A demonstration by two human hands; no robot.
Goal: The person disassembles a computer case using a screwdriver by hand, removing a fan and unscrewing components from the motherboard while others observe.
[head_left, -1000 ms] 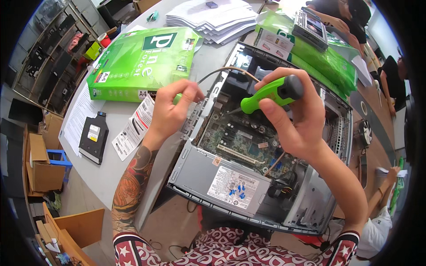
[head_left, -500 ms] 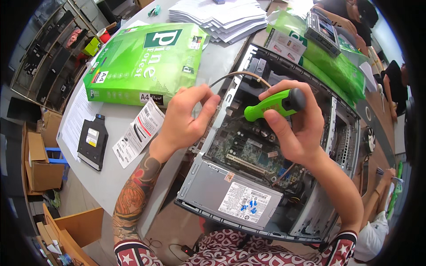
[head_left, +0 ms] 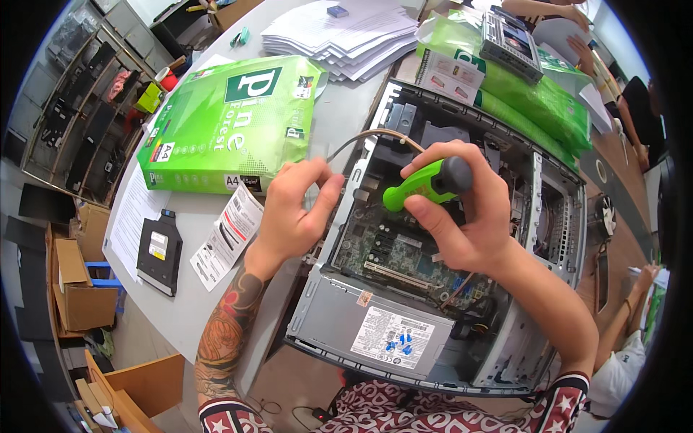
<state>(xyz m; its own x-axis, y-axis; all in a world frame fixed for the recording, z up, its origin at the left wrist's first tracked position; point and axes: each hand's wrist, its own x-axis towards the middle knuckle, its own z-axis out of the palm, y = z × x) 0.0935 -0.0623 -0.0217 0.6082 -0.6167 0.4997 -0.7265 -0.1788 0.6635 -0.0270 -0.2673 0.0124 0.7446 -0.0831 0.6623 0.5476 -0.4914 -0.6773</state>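
An open desktop computer case (head_left: 395,292) lies in front of me, its circuit board (head_left: 393,252) and metal power supply (head_left: 332,296) exposed. My right hand (head_left: 473,209) is wrapped round the green handle of a screwdriver (head_left: 426,184) with a black end, above the board; its shaft is not visible. At the case's left edge, my left hand (head_left: 296,209) has thumb and index finger bent together at the end of a thin brown-grey cable (head_left: 375,132). The cable arches over the case toward my right hand. The fingers hide its tip.
Left of the case are a green paper pack (head_left: 224,123), a black optical drive (head_left: 160,252) and a printed card (head_left: 227,238). Stacked sheets (head_left: 339,36) lie at the back. Another drive (head_left: 511,47) rests on green packs behind the case. Other people are at the right.
The view has shifted slightly. My right hand and the screwdriver sit a little lower and further left in the picture. The left hand keeps its pinch on the cable.
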